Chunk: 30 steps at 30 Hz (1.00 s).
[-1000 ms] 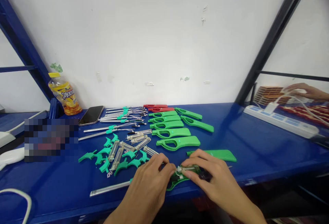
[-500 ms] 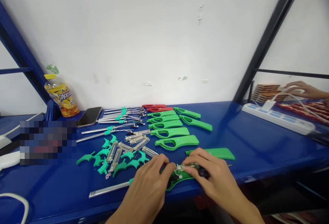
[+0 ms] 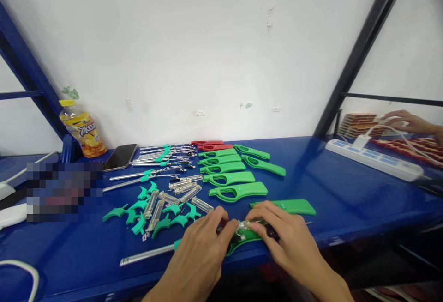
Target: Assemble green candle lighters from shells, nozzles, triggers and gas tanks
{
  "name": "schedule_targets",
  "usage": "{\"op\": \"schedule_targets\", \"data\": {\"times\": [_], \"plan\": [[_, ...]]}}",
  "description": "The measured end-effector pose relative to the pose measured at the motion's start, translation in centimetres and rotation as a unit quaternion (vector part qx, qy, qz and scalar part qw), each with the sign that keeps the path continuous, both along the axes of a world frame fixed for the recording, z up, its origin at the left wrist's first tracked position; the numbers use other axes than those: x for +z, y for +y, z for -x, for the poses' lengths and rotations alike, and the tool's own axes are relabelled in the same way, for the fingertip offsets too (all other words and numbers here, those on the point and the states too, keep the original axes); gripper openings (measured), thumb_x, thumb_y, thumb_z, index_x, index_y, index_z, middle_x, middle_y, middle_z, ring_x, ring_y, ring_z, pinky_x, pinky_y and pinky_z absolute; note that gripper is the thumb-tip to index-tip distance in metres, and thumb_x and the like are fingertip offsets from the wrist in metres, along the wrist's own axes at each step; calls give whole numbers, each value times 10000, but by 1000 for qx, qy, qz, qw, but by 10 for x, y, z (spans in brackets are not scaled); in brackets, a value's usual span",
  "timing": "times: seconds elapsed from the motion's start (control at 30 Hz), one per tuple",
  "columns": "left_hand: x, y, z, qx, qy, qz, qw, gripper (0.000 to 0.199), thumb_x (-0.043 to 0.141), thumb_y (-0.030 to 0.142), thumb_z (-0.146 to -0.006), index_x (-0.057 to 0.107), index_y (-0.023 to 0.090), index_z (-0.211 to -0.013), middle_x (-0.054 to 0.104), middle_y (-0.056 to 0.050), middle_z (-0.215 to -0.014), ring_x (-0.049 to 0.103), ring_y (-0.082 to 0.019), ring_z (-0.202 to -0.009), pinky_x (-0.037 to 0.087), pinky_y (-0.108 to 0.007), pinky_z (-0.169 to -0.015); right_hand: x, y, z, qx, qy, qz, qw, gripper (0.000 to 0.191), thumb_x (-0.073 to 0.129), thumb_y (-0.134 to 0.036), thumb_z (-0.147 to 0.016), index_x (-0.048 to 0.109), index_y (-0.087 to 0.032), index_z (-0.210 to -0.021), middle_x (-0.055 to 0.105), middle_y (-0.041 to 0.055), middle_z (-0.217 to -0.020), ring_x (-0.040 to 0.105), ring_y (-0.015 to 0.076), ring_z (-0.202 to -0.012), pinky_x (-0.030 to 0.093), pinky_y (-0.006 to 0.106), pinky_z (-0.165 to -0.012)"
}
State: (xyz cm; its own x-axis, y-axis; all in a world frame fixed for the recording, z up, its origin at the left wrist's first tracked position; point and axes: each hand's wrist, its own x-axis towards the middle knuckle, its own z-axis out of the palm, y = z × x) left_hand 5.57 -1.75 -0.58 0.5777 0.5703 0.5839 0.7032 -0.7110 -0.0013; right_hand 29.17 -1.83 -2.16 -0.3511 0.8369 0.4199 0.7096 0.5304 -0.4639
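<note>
My left hand [image 3: 202, 246] is closed at the front of the table, its thumb and fingertips pinching at a green lighter shell half [image 3: 242, 244]. A silver lighter barrel [image 3: 148, 256] sticks out leftward from under that hand. My right hand [image 3: 290, 235] grips a clear fuel tank [image 3: 245, 225] over the open shell, with a white fitting and thin wire at its end. A black handle [image 3: 272, 232], with a thin metal shaft showing beyond the hand, also sits in the right hand. Fingers hide much of the shell's inside. Another green shell half [image 3: 297, 207] lies just behind the right hand.
Teal triggers [image 3: 180, 220], clear tanks [image 3: 157, 215] and wired barrels [image 3: 131, 176] lie left. Green shells [image 3: 242, 192] and red shells [image 3: 216, 147] stand in a row behind. A phone [image 3: 120, 157], a bottle [image 3: 83, 129] and a power strip [image 3: 374, 159] flank them. Another person's hand [image 3: 404, 119] is far right.
Both hands stay nearly in place, with only slight finger shifts around the clear tank and shell. The other things on the table have not moved.
</note>
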Motion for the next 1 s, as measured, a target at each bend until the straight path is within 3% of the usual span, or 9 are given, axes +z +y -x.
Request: {"op": "schedule_targets", "data": {"times": [0.17, 0.37, 0.7, 1.0], "plan": [[-1, 1, -1, 11, 6, -4, 1000, 515, 365, -82, -808, 595, 263, -1112, 643, -19, -921, 646, -186, -600, 525, -292, -532, -1, 1, -1, 1, 9, -24, 1000, 134, 497, -303, -1138, 628, -331, -1138, 758, -52, -1070, 761, 160, -898, 496, 303, -801], [-1, -4, 0, 8, 3, 8, 1000, 585, 391, -107, -794, 564, 270, -1207, 677, -22, -993, 710, -197, -730, 576, -294, -615, -2, 2, 0, 1, 5, -47, 999, 117, 505, -328, -1141, 620, -346, -1129, 756, -75, -1048, 761, 151, -866, 497, 292, -779], [-6, -1, -1, 14, -29, -4, 999, 183, 433, 167, -1093, 572, 253, -1175, 606, -51, -1069, 650, -166, -636, 528, -295, -548, -4, 1, 0, 9, 12, -84, 996, 90, 515, -351, -1148, 600, -337, -1126, 731, -63, -1053, 754, 132, -889, 485, 269, -777], [-6, -3, 4, 8, -13, -27, 1000, 243, 442, 83, -1054, 572, 244, -1180, 596, -51, -1084, 592, -143, -619, 465, -271, -538, -5, 1, -1, 35, 21, -93, 995, 65, 546, -338, -1140, 610, -337, -1135, 739, -67, -1038, 752, 118, -896, 492, 247, -804]]}}
